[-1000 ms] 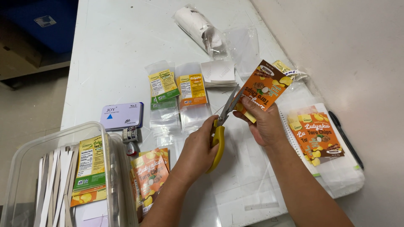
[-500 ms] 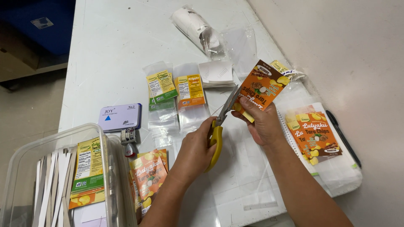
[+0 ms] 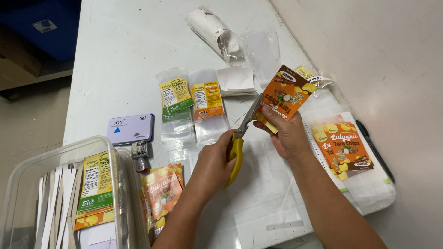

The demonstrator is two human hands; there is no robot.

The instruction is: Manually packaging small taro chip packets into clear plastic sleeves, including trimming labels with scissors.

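Left hand (image 3: 214, 163) gripping yellow scissors (image 3: 240, 138), blades meeting edge of orange label (image 3: 282, 97). Right hand (image 3: 288, 133) pinching label, lifting it above counter (image 3: 115, 55) for blade clearance. More labels lying nearby; tub (image 3: 27, 184) at left.

Three orange snack labels (image 3: 286, 99), one scissors (image 3: 240, 143).

clear plastic bin (image 3: 55, 159) | ink pad case (image 3: 130, 128) | black pen (image 3: 374, 150) | film roll (image 3: 214, 32)
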